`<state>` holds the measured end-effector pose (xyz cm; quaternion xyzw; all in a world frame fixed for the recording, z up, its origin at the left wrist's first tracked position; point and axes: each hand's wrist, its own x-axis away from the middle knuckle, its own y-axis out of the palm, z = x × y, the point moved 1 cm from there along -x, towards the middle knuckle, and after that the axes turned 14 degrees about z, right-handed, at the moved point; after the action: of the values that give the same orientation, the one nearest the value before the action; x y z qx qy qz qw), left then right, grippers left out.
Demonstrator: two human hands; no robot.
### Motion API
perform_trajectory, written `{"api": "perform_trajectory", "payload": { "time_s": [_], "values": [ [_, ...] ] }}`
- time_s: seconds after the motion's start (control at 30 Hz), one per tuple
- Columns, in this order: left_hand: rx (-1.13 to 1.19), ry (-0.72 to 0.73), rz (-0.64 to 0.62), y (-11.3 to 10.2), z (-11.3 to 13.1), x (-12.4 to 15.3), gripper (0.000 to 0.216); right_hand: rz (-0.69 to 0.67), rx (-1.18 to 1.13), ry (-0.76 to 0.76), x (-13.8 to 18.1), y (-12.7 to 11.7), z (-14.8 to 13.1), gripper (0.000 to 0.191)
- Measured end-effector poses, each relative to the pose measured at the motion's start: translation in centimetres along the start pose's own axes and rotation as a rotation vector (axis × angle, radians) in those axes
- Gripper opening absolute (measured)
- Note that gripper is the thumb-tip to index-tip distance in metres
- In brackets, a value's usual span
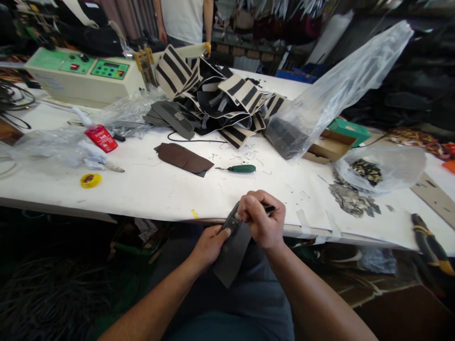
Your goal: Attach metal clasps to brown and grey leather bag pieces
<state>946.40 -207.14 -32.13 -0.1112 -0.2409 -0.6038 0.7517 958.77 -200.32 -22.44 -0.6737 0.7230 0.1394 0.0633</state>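
Note:
My left hand (209, 245) pinches a dark grey leather strip (231, 253) near its upper end, in front of the table's near edge and over my lap. My right hand (261, 220) is closed round a thin dark tool (268, 208) whose tip pokes out to the right, and it presses on the strip's top end. A green-handled screwdriver (239, 168) lies on the white table (159, 189) just beyond my hands. A brown leather piece (183, 158) lies to its left.
A heap of striped and black pieces (220, 102) fills the table's middle back, beside a cream machine (81, 73) at left. A red glue bottle (100, 136), yellow tape roll (90, 180), plastic bags (337, 90), small metal parts (351, 199) and pliers (432, 244) lie around. A person (183, 19) stands behind.

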Motion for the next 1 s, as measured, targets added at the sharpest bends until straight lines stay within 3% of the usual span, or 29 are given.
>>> {"api": "perform_trajectory", "payload": {
  "time_s": [0.07,0.27,0.6,0.7,0.83,1.0],
  "values": [
    [0.003,0.005,0.010,-0.1,-0.2,-0.1,0.041,0.003,-0.027,-0.041,0.2,0.0,-0.4,0.035],
    [-0.017,0.055,0.039,0.2,-0.3,0.1,0.040,-0.070,0.218,-0.119,1.0,1.1,0.8,0.037],
    [-0.207,0.227,-0.051,0.8,1.2,1.0,0.053,-0.158,0.500,-0.312,2.1,0.9,1.0,0.025],
    [-0.319,0.272,-0.100,0.0,2.0,2.0,0.058,-0.111,0.678,-0.345,0.5,-1.9,1.1,0.030],
    [-0.521,0.319,-0.158,-2.4,3.6,3.1,0.064,0.026,0.931,-0.346,-4.4,-8.4,1.2,0.023],
    [-0.730,0.444,-0.135,-5.7,8.6,3.5,0.058,0.028,1.089,-0.362,-8.5,-14.8,3.4,0.026]
  ]
}}
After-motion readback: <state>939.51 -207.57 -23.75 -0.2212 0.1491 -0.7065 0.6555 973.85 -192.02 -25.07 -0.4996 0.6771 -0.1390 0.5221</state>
